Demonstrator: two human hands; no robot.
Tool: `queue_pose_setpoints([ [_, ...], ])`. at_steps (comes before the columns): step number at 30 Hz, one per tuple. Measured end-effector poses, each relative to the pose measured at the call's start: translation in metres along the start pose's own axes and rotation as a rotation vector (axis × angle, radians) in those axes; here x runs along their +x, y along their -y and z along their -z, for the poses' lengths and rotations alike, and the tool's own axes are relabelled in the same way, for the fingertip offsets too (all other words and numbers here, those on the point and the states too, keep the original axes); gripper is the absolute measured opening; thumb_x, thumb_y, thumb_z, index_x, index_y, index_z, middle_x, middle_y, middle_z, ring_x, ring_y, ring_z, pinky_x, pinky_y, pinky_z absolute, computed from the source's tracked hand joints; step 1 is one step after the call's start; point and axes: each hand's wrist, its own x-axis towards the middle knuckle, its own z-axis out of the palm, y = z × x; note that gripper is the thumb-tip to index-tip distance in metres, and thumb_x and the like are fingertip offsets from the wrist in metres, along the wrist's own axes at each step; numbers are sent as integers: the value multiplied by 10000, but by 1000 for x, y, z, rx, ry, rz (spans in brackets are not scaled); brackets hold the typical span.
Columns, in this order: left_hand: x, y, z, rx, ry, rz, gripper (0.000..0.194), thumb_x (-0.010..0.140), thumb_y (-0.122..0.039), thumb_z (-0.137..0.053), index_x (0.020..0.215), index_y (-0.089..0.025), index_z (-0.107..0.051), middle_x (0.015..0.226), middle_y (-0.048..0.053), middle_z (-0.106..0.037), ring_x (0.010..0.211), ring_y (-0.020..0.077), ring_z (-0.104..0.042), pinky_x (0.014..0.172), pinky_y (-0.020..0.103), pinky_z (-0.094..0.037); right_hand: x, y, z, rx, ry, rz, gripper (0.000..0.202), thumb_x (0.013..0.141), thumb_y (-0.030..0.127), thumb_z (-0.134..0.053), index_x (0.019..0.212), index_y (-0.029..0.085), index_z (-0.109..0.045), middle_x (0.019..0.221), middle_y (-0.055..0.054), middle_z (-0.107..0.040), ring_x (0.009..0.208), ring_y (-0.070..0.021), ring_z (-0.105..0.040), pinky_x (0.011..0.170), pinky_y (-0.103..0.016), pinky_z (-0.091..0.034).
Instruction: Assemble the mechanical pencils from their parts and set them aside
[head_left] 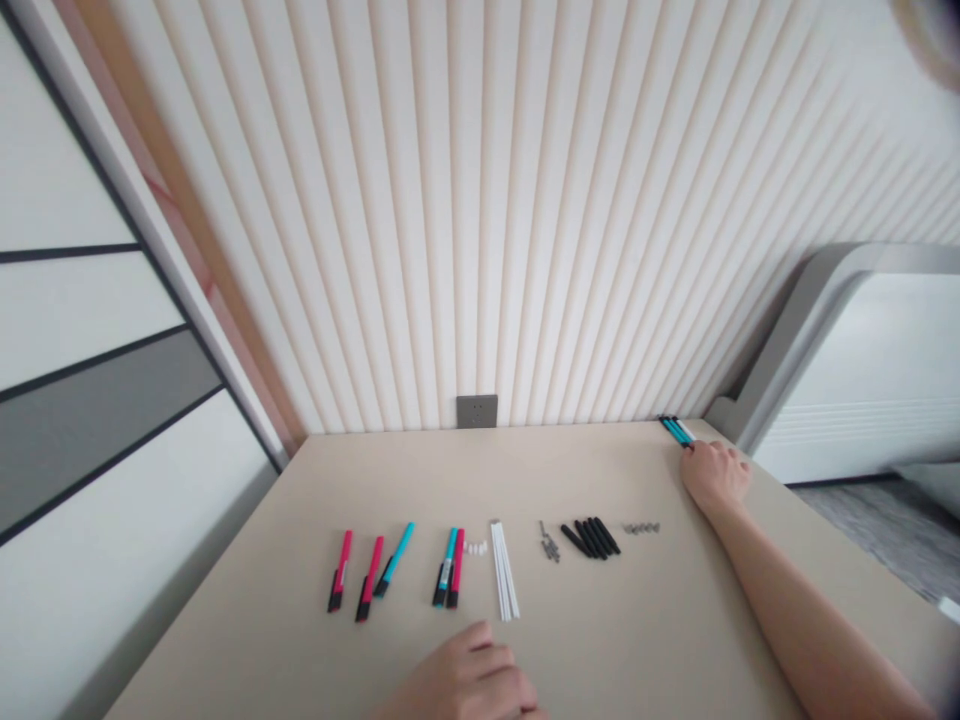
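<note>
My right hand [716,475] reaches to the far right corner of the table. Its fingers are curled against the near ends of a small row of blue-and-black pens [675,430]; what they grip is hidden. At the near edge my left hand [480,675] rests with its fingers bent in, and nothing shows in it. Just beyond it lie long white tubes [504,570]. To their left are a red pen barrel [459,565] and a blue pen barrel [447,565] side by side, with small white pieces [475,548] close by.
Farther left lie a blue barrel [397,560] and two red ones [341,570]. Small metal tips [550,543], black grips [592,538] and springs [642,527] are grouped right of the tubes. A ribbed wall with a socket [477,411] backs the table [600,650].
</note>
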Motion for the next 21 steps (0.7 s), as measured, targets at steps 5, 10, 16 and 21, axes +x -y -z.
queue_pose_setpoints([
  [5, 0, -2, 5, 52, 63, 20, 132, 881, -109, -520, 948, -189, -600, 796, -3, -647, 675, 127, -515, 672, 292, -344, -12, 4, 11, 12, -85, 60, 400, 934, 295, -355, 1111, 154, -685, 1079, -174, -619, 1062, -321, -513, 835, -416, -360],
  [10, -3, 7, 12, 135, 65, 241, 186, 850, -126, -567, 1019, -198, -595, 869, 22, -623, 789, 166, -546, 782, 323, -376, -55, 36, 45, 174, -273, 321, 365, 929, 247, -374, 1162, 185, -648, 1079, -126, -643, 1032, -284, -519, 860, -406, -353],
  [16, -17, 44, 41, 334, 64, 666, 186, 935, -170, -451, 926, -206, -633, 896, 38, -627, 889, 206, -553, 786, 353, -391, -166, 108, 106, 444, -300, 853, 273, 928, 204, -440, 1073, 197, -671, 1014, -99, -654, 982, -239, -543, 849, -366, -364],
  [21, -36, 65, 53, 447, 76, 925, 156, 893, -198, -502, 878, -196, -657, 908, 66, -658, 913, 230, -573, 786, 353, -400, -239, 163, 137, 534, -170, 995, 197, 903, 163, -501, 943, 222, -686, 1003, -77, -653, 992, -232, -538, 862, -366, -370],
])
